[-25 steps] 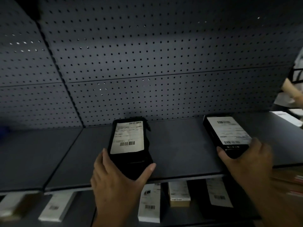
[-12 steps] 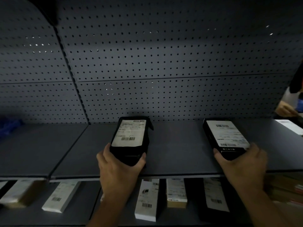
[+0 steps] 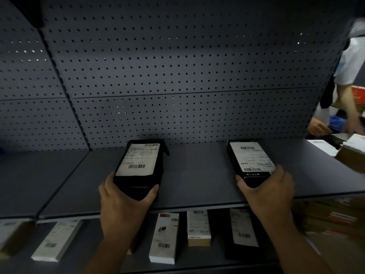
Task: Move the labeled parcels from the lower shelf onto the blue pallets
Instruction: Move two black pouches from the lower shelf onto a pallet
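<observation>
In the centre of the frame, two labelled parcels lie on the grey shelf board. The left black parcel is gripped at its near end by the left hand, thumb on one side and fingers curled round the other. The right black parcel is clamped the same way by the right hand. Whether the near ends are lifted off the board cannot be told.

Each parcel is held by one end only, so the likeliest slip is a far end drooping and sliding out of the grip once it leaves the board. The left wrapping looks soft and glossy, which would make that worse. With both hands loaded, neither is free to catch a drop. A second person works at the right edge of the frame, beside a carton that juts over the board, so a wide swing that way could collide. No blue pallet can be made out, so the carry probably calls for turning away from the rack.

At the bottom of the frame the lower shelf holds more labelled parcels: a white box, a tan box, a dark labelled parcel, another white box and a tan one at lower left. Behind rises perforated backing.
</observation>
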`<state>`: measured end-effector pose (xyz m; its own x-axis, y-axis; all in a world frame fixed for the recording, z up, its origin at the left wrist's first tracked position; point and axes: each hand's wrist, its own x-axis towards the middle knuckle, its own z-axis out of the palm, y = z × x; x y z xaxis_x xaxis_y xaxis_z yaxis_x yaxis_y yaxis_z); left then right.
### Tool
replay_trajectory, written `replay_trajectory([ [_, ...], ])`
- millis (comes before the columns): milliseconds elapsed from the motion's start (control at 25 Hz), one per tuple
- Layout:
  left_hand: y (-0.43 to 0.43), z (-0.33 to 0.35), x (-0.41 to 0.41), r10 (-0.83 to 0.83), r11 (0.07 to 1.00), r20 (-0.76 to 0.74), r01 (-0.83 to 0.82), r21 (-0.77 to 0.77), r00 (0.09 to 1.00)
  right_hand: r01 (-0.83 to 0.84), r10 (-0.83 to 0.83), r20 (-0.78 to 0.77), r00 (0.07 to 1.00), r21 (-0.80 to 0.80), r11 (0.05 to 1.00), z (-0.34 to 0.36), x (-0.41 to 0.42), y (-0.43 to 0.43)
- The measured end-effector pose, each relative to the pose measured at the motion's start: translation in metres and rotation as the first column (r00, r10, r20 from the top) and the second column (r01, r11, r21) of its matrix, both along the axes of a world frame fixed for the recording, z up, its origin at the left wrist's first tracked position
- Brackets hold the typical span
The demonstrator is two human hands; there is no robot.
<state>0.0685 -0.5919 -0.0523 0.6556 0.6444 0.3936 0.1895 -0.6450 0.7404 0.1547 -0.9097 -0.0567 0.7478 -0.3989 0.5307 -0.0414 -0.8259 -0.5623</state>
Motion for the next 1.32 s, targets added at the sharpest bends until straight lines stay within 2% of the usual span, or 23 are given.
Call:
replay_trajectory([
  [120, 0.002, 0.003, -0.001, -0.005, 1.0, 0.0, 0.005, -0.006, 1.0, 0.004, -0.004, -0.023, 1.0, 0.006, 1.0, 0.001, 0.001, -0.002],
  [240, 0.005, 0.011, -0.006, -0.008, 0.999, 0.049, 0.01, -0.038, 0.999, -0.016, 0.014, 0.019, 1.0, 0.085, 0.996, 0.006, -0.002, 0.002],
  [360, 0.012, 0.027, -0.011, 0.007, 1.0, 0.118, -0.005, -0.017, 0.993, -0.121, 0.107, 0.101, 0.989, 0.142, 0.983, 0.021, -0.003, 0.022],
  [560, 0.033, 0.053, -0.036, 0.07, 0.995, 0.205, -0.084, 0.062, 0.976, -0.299, 0.283, 0.146, 0.948, 0.108, 0.948, 0.052, -0.007, 0.08],
  [960, 0.143, 0.056, -0.132, 0.311, 0.937, 0.2, -0.334, 0.098, 0.929, -0.579, 0.57, 0.112, 0.814, 0.078, 0.812, 0.065, -0.062, 0.238],
  [1320, 0.313, 0.067, -0.243, 0.453, 0.87, 0.252, -0.486, 0.086, 0.855, -0.743, 0.738, 0.104, 0.667, 0.034, 0.668, 0.082, -0.151, 0.448],
])
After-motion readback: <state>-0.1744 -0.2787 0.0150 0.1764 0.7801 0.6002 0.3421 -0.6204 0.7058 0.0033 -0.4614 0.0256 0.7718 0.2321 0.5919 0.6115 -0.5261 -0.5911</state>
